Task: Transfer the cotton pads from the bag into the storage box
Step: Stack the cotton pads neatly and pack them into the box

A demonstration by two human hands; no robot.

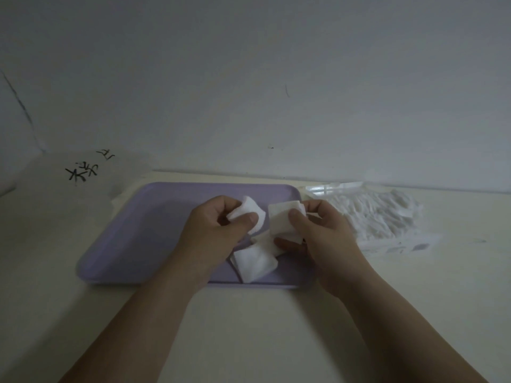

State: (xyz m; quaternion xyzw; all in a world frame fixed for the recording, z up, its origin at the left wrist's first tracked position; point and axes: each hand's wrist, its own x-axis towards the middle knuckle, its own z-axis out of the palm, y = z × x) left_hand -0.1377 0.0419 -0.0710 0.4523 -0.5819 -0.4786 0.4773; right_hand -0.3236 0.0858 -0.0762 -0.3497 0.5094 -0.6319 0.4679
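Both forearms (154,327) ran off the bottom edge and hid stretches of the tray's (138,230) near rim. The left hand's (213,225) fingers lay partly behind a pad (246,211). The right hand (318,230) hid part of its stack (282,219) and of the loose pads (254,262) below. The box (331,187) showed only a corner behind the bag (381,217), whose print (401,246) was too blurred to read.

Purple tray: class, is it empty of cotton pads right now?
No, several white cotton pads lie on the purple tray, near its front edge.
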